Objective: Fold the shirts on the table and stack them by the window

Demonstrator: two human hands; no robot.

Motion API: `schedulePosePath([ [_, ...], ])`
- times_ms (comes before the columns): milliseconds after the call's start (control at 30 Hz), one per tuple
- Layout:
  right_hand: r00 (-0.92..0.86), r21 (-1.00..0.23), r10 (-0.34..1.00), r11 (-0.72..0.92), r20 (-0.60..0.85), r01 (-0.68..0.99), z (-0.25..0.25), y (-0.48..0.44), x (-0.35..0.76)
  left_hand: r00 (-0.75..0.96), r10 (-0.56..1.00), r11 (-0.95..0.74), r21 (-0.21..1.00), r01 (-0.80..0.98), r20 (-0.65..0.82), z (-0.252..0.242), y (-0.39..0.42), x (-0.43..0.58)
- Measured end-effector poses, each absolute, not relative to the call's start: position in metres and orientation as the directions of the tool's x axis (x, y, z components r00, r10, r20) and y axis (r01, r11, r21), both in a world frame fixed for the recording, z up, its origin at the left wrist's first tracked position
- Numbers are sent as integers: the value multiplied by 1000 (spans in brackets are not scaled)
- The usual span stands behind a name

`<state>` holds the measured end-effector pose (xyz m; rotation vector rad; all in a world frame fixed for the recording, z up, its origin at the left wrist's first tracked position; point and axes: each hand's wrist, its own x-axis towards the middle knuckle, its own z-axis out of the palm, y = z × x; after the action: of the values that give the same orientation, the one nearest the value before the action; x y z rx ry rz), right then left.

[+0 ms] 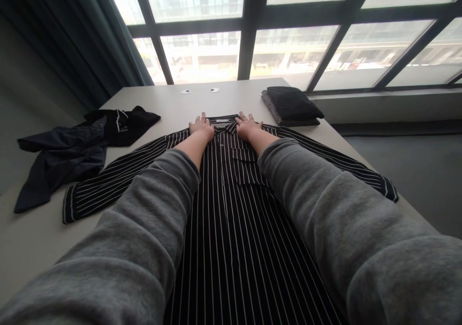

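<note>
A black shirt with thin white stripes (231,219) lies spread face up on the pale table (173,106), its sleeves stretched out to both sides. My left hand (202,127) rests flat on the shirt's left shoulder beside the collar, fingers spread and open. My right hand (248,126) lies flat on the right shoulder by the collar, fingers also stretched out. Both arms wear grey sweatshirt sleeves and reach far forward over the shirt. Neither hand holds anything.
A crumpled dark garment (75,151) lies at the table's left edge. A folded stack of dark clothes (291,106) sits at the far right corner. Two round cable grommets (199,91) are set in the far tabletop. Large windows and a dark curtain (72,36) stand behind.
</note>
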<state>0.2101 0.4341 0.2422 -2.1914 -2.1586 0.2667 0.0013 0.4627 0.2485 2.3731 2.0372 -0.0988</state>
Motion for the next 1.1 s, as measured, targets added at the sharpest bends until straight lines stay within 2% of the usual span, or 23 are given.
schedulePosePath([
  [133, -56, -180, 998, 60, 31, 982, 244, 428, 197, 222, 971, -227, 55, 972, 85, 246, 450, 0],
  [367, 12, -184, 994, -31, -105, 982, 246, 431, 196, 184, 983, -181, 101, 978, -21, 242, 445, -3],
  [633, 26, -169, 989, -50, -143, 984, 245, 434, 204, 111, 991, -102, 119, 988, -70, 245, 444, 5],
  [700, 31, -161, 990, -52, -134, 986, 246, 431, 204, 149, 989, -148, 111, 983, -1, 246, 439, 5],
  [767, 26, -154, 994, -42, -109, 987, 247, 427, 203, 298, 952, -303, 78, 950, 67, 248, 436, 4],
  [867, 0, -151, 997, -12, -76, 988, 248, 422, 202, 453, 891, -454, 54, 889, 25, 250, 436, 5],
  [1100, 7, -148, 998, -16, -64, 989, 248, 421, 203, 370, 929, -369, 67, 927, -18, 257, 453, 12],
])
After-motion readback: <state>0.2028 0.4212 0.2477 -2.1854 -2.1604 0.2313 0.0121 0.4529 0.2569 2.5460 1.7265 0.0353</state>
